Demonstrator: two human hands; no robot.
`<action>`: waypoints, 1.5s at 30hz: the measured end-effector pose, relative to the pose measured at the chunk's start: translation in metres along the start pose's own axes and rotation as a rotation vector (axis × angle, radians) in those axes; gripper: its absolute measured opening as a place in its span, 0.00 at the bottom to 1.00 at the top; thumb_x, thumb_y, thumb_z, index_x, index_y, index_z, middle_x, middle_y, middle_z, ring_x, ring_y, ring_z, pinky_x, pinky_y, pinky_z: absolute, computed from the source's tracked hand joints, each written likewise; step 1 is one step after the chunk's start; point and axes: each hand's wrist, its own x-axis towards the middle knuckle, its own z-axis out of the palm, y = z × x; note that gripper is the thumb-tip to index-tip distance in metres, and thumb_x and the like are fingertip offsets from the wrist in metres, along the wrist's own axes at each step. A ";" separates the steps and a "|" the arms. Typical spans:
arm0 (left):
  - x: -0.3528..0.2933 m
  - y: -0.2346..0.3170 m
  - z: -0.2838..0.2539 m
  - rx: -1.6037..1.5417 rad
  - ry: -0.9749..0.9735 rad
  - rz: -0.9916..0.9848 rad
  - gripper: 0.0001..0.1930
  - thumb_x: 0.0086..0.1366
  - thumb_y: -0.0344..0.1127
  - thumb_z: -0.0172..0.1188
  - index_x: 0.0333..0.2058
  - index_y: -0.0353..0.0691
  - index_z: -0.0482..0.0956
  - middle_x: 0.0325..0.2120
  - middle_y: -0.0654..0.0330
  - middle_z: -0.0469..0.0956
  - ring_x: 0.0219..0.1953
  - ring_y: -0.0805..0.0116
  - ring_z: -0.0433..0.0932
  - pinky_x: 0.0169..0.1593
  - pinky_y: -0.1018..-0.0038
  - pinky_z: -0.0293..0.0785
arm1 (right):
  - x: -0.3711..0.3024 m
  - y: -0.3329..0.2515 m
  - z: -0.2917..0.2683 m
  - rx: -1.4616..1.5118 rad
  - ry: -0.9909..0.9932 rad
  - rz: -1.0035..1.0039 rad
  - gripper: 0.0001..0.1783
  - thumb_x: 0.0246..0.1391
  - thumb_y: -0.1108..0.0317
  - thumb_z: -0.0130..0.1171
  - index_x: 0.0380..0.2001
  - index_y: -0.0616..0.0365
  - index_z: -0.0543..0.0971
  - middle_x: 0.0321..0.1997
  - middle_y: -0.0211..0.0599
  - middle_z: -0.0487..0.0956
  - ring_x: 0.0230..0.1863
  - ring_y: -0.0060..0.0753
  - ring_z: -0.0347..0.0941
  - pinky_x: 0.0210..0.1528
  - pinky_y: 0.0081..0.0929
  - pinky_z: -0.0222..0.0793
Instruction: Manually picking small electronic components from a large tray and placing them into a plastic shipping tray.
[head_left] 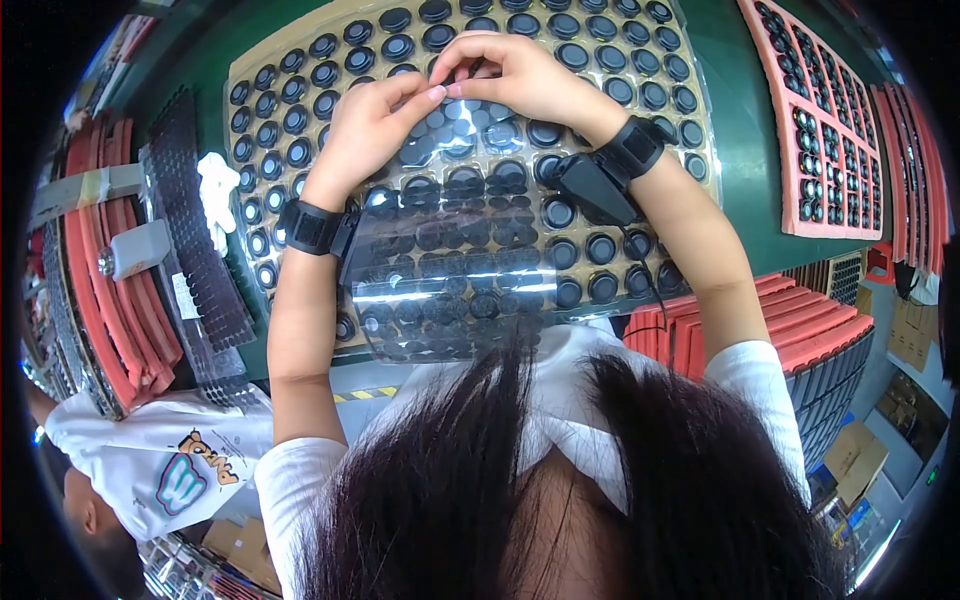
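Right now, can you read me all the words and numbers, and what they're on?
Shirt, left: bold coloured lettering I won't copy; its smaller print is too tiny.
White label, left: any print is too small.
Box, right: any marks too blurred.
Clear sheet: no print I can see.

A dark green bench (745,150) spans the room. The grey floor (880,382) shows to the right, and a yellow-and-black striped line (367,394) appears beyond the bench's near edge. Towards the lower right sit an open cardboard box (855,462) and a bright white strip of light (880,555). The outer rim falls into blackness.
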 end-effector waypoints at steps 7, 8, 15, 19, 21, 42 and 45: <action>0.000 0.001 0.001 -0.058 0.010 -0.030 0.15 0.58 0.45 0.55 0.26 0.38 0.75 0.12 0.62 0.67 0.16 0.75 0.63 0.22 0.78 0.58 | -0.001 -0.001 -0.001 -0.003 0.001 0.025 0.10 0.50 0.76 0.54 0.37 0.58 0.75 0.37 0.27 0.72 0.38 0.20 0.69 0.42 0.17 0.66; 0.001 0.000 0.002 -0.066 0.013 -0.025 0.15 0.58 0.45 0.55 0.26 0.38 0.75 0.12 0.63 0.66 0.16 0.75 0.63 0.22 0.78 0.57 | -0.001 0.000 -0.001 0.001 0.004 0.027 0.10 0.49 0.76 0.54 0.37 0.58 0.75 0.37 0.27 0.72 0.38 0.20 0.69 0.42 0.17 0.66; 0.002 -0.004 0.002 -0.102 0.006 -0.023 0.15 0.58 0.45 0.55 0.26 0.37 0.74 0.12 0.63 0.65 0.16 0.76 0.62 0.22 0.79 0.57 | 0.001 0.001 -0.001 0.011 0.005 0.017 0.10 0.50 0.75 0.54 0.37 0.58 0.75 0.36 0.26 0.72 0.36 0.18 0.69 0.42 0.16 0.66; 0.001 0.000 0.001 -0.079 -0.005 -0.041 0.14 0.58 0.45 0.56 0.27 0.37 0.75 0.13 0.63 0.67 0.17 0.77 0.64 0.22 0.79 0.58 | 0.000 0.001 -0.001 0.012 -0.002 0.040 0.09 0.51 0.75 0.53 0.37 0.58 0.75 0.36 0.26 0.72 0.36 0.16 0.68 0.41 0.15 0.65; 0.000 -0.001 0.001 -0.100 0.003 -0.037 0.14 0.58 0.44 0.56 0.28 0.38 0.76 0.14 0.63 0.69 0.18 0.77 0.65 0.23 0.80 0.59 | 0.000 0.000 0.000 0.025 -0.004 0.056 0.09 0.51 0.74 0.52 0.37 0.58 0.75 0.35 0.26 0.73 0.36 0.16 0.68 0.41 0.14 0.64; 0.001 0.002 -0.002 0.141 -0.009 0.010 0.12 0.57 0.43 0.55 0.25 0.40 0.74 0.14 0.51 0.69 0.19 0.56 0.69 0.24 0.68 0.63 | 0.000 -0.007 0.002 0.001 0.034 -0.016 0.09 0.48 0.78 0.54 0.35 0.59 0.75 0.34 0.31 0.75 0.36 0.22 0.71 0.40 0.18 0.68; 0.000 0.007 -0.002 0.162 -0.004 0.002 0.13 0.58 0.44 0.54 0.26 0.40 0.74 0.15 0.51 0.70 0.20 0.55 0.71 0.25 0.67 0.63 | 0.000 -0.009 0.003 -0.044 0.057 -0.044 0.10 0.48 0.78 0.54 0.36 0.59 0.75 0.33 0.31 0.76 0.35 0.21 0.71 0.40 0.18 0.68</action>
